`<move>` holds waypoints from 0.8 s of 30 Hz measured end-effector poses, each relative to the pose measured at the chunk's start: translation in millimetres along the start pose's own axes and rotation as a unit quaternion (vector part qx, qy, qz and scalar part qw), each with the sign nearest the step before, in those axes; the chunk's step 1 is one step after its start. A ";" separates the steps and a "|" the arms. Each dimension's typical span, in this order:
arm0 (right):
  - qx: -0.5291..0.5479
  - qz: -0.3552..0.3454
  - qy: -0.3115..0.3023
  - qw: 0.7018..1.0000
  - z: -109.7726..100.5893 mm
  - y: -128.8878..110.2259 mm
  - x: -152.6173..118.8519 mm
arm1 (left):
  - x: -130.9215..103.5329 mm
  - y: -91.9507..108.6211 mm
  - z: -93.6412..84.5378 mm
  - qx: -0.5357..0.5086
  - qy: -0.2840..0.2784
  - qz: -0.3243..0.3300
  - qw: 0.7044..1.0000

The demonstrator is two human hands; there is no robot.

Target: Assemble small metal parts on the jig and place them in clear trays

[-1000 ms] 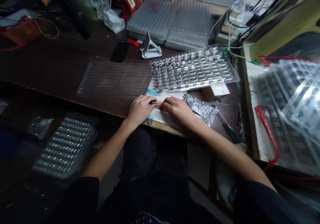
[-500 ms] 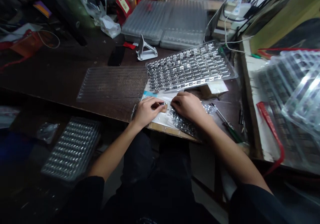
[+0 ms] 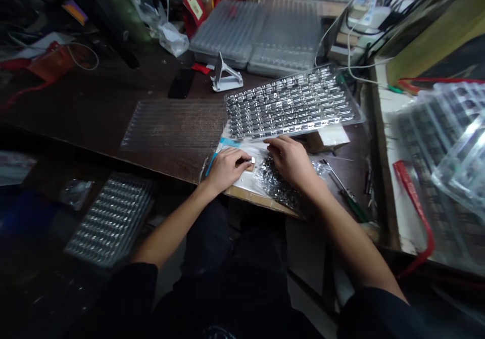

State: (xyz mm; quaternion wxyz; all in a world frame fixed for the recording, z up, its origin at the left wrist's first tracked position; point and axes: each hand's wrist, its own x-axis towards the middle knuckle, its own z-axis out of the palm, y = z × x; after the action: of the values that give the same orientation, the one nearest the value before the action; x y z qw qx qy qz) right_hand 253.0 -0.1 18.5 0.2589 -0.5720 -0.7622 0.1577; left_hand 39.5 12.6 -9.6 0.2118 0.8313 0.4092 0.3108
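My left hand (image 3: 226,168) rests at the front edge of the bench, thumb and fingers pinched on a small shiny metal part (image 3: 251,160). A small brown block (image 3: 249,167) lies just under that part. Over a pile of tiny metal pieces (image 3: 278,182) hovers my right hand (image 3: 290,159), its fingers drawn together; whatever they may hold is too small to make out. Behind both hands a clear tray (image 3: 356,116) full of rows of shiny metal parts lies tilted, its right side near a pale box (image 3: 331,137).
An unfilled clear ribbed tray (image 3: 170,124) lies to the left, with a phone (image 3: 181,84) and white stand (image 3: 226,79) behind. A green-handled screwdriver (image 3: 352,205) is at right. Stacked trays stand at the back (image 3: 257,36), lower left (image 3: 109,223) and far right (image 3: 447,142).
My right hand has lifted slightly away from the small pieces, up and to the right. My left hand keeps its pinch near the brown block. The whole view has shifted a little.
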 end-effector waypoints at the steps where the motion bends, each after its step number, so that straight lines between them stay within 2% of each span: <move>1: 0.008 -0.002 0.003 1.000 0.7 1.0 -0.1 | -0.3 -0.4 0.6 0.001 -0.002 -0.004 1.000; 5: -0.003 0.003 0.001 1.000 4.1 0.3 0.2 | -1.9 0.3 1.0 -0.008 0.014 -0.002 1.000; 8: 0.003 -0.016 -0.004 1.000 9.1 -4.7 2.5 | -6.3 2.3 -4.8 -0.038 0.074 0.005 0.996; 10: 0.031 -0.045 -0.037 0.998 14.8 -9.9 4.7 | -12.0 2.5 -11.9 -0.059 0.120 0.000 0.991; 12: 0.049 -0.086 -0.084 0.992 21.2 -16.1 6.1 | -19.3 1.0 -20.0 -0.066 0.141 -0.010 0.988; 14: 0.018 -0.122 -0.114 0.986 26.5 -22.8 6.0 | -26.7 -2.1 -28.0 -0.061 0.145 -0.022 0.987; 19: -0.131 -0.190 -0.127 0.965 29.7 -36.9 1.2 | -35.6 -17.5 -46.2 -0.027 0.141 -0.042 0.989; 24: -0.107 -0.194 -0.132 0.966 26.6 -38.1 0.7 | -26.4 -39.5 -64.1 0.047 0.112 -0.048 0.991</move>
State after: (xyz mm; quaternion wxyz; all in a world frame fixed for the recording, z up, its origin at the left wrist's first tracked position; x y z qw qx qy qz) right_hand 207.5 -9.2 17.4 0.1192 -0.4113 -0.8985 0.0963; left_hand -38.9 20.2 3.3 0.1404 0.7797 0.4837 0.3719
